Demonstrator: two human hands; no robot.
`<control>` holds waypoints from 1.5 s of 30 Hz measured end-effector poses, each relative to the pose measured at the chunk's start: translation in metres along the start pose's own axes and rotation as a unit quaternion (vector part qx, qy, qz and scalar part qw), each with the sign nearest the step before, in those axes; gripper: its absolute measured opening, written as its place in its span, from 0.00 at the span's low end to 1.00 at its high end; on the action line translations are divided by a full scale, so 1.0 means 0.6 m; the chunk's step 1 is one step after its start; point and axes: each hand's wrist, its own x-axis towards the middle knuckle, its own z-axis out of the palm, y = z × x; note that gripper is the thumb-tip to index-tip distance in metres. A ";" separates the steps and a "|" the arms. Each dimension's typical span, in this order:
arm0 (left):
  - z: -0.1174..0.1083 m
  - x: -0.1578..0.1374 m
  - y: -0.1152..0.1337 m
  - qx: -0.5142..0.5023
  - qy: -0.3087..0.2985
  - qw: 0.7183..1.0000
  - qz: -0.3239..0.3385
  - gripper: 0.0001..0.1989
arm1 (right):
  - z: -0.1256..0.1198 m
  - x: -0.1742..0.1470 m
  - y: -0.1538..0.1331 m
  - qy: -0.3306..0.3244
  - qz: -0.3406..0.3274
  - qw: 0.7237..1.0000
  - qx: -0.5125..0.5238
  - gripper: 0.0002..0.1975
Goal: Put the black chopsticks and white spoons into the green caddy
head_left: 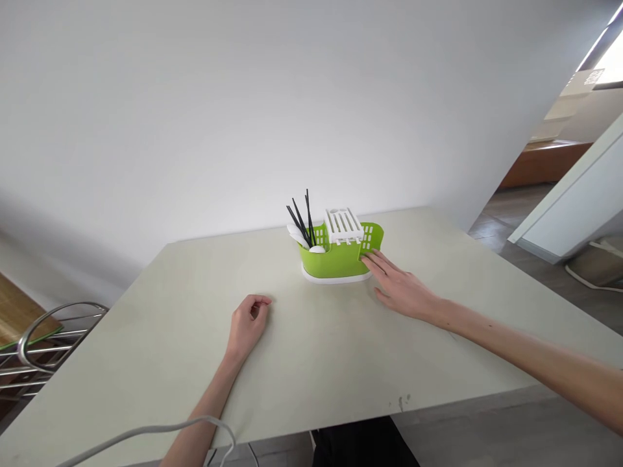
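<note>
A green utensil holder [335, 261] with a white base stands on the table near the wall. Black chopsticks [302, 220] and white spoons [298, 236] stick up from its left end. Over its middle sits a white slatted rack [344, 224] with small hooks along the front. The fingers of my right hand [396, 285] are stretched out against the holder's right front side, and the hand is open. My left hand [249, 324] rests on the table, left of and nearer than the holder. Its fingers are curled with thumb and forefinger close together, and nothing shows in them.
The pale table [311, 363] runs up to a white wall [253, 117]. A grey cable [160, 428] crosses over my left forearm at the near edge. At the left stands a metal rack [53, 344]. A white panel [574, 194] rises from the floor on the right.
</note>
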 end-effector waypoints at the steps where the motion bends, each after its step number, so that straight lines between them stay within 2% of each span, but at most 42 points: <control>1: 0.000 0.000 0.000 0.000 0.000 1.000 0.000 0.13 | 0.000 0.000 -0.001 -0.001 0.002 1.000 0.000 0.44; 10: 0.000 -0.004 0.003 -0.003 0.000 1.000 0.010 0.11 | 0.004 -0.002 0.000 -0.005 0.002 1.000 -0.010 0.47; 45: 0.001 -0.001 0.001 -0.003 0.001 1.000 0.018 0.11 | -0.010 -0.001 0.004 -0.033 -0.002 0.999 -0.004 0.45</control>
